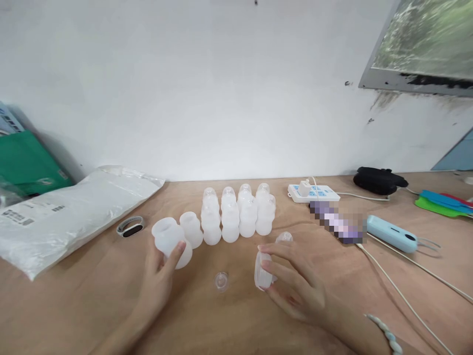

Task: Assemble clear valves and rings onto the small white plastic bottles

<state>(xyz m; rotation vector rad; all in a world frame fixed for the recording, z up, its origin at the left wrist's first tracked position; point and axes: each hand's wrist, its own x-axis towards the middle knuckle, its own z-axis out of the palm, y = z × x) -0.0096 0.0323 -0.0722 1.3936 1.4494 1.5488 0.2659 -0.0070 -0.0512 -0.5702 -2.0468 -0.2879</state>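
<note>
My left hand (162,268) is closed around a white baby bottle body (172,241), tilted, with its wide open mouth toward the upper left. My right hand (295,281) grips a translucent bottle collar (263,270) by its rim, standing on edge; part of it is hidden by the fingers. Between the hands a small clear cap (221,281) lies on the table. Behind my right fingers is another clear domed cap (284,237). An uncapped white bottle body (191,230) stands just beyond my left hand, beside rows of several capped bottles (229,222).
On the left lie a white plastic parcel (81,212) and a fitness band (130,227). To the right are a power strip (313,193), a blurred purple phone (336,223), a light blue device (391,234), cables and a black case (380,181). A white wall (221,98) bounds the back.
</note>
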